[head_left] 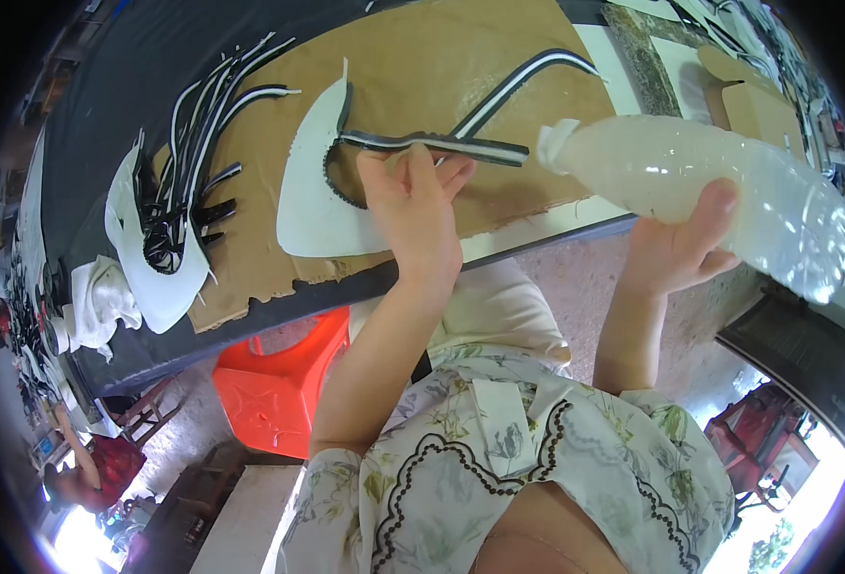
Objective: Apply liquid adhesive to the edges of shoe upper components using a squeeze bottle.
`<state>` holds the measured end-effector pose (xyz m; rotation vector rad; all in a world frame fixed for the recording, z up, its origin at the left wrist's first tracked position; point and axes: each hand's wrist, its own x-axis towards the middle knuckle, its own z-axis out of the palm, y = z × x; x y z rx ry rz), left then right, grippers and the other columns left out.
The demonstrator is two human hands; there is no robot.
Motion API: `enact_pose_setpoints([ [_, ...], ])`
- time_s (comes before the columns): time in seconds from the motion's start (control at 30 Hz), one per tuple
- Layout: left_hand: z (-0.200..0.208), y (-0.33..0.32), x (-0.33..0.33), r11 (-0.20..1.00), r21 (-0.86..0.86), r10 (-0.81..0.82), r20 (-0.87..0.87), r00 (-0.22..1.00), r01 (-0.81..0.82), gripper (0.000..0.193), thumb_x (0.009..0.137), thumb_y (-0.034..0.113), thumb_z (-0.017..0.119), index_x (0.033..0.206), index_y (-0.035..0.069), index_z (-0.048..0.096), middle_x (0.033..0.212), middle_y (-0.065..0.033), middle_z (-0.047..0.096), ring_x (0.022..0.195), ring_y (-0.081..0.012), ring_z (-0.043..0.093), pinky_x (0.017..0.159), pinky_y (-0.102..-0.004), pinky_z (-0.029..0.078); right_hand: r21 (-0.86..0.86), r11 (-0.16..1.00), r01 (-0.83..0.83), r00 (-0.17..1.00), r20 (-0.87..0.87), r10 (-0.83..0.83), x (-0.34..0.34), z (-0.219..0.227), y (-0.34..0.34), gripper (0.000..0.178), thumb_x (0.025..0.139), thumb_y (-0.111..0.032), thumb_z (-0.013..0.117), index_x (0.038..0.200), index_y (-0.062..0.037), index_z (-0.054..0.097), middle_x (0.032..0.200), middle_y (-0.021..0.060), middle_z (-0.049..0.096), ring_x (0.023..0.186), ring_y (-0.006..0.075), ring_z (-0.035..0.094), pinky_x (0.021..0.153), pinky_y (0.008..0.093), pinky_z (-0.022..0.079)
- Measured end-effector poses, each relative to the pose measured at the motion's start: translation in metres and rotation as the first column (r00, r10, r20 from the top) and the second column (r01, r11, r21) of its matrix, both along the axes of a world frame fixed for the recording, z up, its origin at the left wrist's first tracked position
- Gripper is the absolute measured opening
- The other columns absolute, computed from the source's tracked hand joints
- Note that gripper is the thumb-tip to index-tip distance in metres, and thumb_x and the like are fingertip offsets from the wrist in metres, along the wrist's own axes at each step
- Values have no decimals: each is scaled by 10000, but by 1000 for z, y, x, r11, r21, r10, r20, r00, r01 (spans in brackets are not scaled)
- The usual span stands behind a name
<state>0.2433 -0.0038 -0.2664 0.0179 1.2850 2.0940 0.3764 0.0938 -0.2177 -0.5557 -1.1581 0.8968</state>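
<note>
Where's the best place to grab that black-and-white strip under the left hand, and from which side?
Probably grip the strip at its right end, coming from the right. That end lies bare on the cardboard, while the left hand presses the middle and the left end overlaps the white piece. It is thin and flat, so pinch it across its width. The right hand holds the bottle.
</note>
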Motion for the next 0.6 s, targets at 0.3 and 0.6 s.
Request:
enact_pose_setpoints([
  [0.3, 3, -6, -7, 1000, -10, -1, 74, 997, 2, 166, 910, 22, 424, 1049, 30, 333, 983, -139, 537, 828, -243, 625, 779, -363, 522, 159, 983, -93, 897, 441, 13, -19, -11, -8, 491, 714, 52, 701, 1155, 66, 484, 1050, 135, 578, 889, 174, 578, 735, 337, 524],
  [0.6, 3, 0, -2, 999, -30, 31, 38, 999, -30, 170, 908, 35, 421, 1049, 35, 326, 1016, -137, 491, 810, -243, 610, 777, -386, 527, -83, 993, -86, 976, -206, 68, -9, 5, -14, 398, 838, -106, 607, 1192, 7, 466, 1080, 137, 561, 936, 219, 583, 774, 384, 525],
])
